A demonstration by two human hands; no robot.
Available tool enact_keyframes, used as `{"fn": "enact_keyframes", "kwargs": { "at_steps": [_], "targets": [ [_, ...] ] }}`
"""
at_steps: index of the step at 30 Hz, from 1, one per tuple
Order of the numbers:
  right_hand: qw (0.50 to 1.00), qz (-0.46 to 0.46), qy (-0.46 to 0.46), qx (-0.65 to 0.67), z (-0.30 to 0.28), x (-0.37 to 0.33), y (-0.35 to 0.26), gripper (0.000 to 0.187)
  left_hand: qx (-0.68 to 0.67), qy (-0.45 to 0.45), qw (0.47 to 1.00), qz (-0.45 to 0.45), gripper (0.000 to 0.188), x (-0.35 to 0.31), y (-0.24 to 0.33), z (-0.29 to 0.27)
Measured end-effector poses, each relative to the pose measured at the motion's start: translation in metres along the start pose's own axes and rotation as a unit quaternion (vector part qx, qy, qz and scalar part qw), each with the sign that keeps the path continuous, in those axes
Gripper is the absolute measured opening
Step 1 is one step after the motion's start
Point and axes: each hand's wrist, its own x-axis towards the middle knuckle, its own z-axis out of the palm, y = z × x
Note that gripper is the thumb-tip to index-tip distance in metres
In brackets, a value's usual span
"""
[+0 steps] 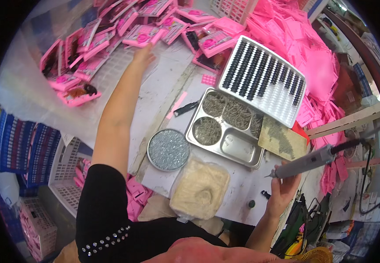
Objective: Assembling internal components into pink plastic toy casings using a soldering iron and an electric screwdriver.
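My left arm reaches to the far side of the table, where my left hand (143,55) has its fingers at the near edge of a flat pink plastic case (144,36) with a pink rose-like shape on it. Its grip looks closed on that edge, though the fingertips are partly hidden. At the right, my right hand (283,189) is wrapped round a grey electric screwdriver (306,162), its bit pointing left and a dark cable leaving its back end. Between the hands stands a steel compartment tray (237,148) with small metal screws in several wells.
A round tin (169,149) of small silvery parts and a plastic-wrapped tan block (200,188) lie near me. Behind the steel tray is a white tray (269,79) with rows of black pieces. Pink cases (91,41) and loose pink parts (286,30) pile up at the back.
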Motion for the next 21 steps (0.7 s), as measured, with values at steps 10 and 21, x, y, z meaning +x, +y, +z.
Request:
{"fn": "enact_keyframes", "kwargs": {
  "at_steps": [10, 21],
  "targets": [
    [0.918, -0.311, 0.151, -0.197, 0.008, 0.008, 0.006, 0.067, 0.105, 0.104, 0.961, 0.232, 0.031, -0.056, 0.082, 0.01],
    [0.86, 0.186, -0.334, 0.339, 0.132, -0.045, 0.028, 0.061, 0.587, -0.319, 0.587, 0.457, 0.029, -0.548, -0.006, 0.01]
  ]
}}
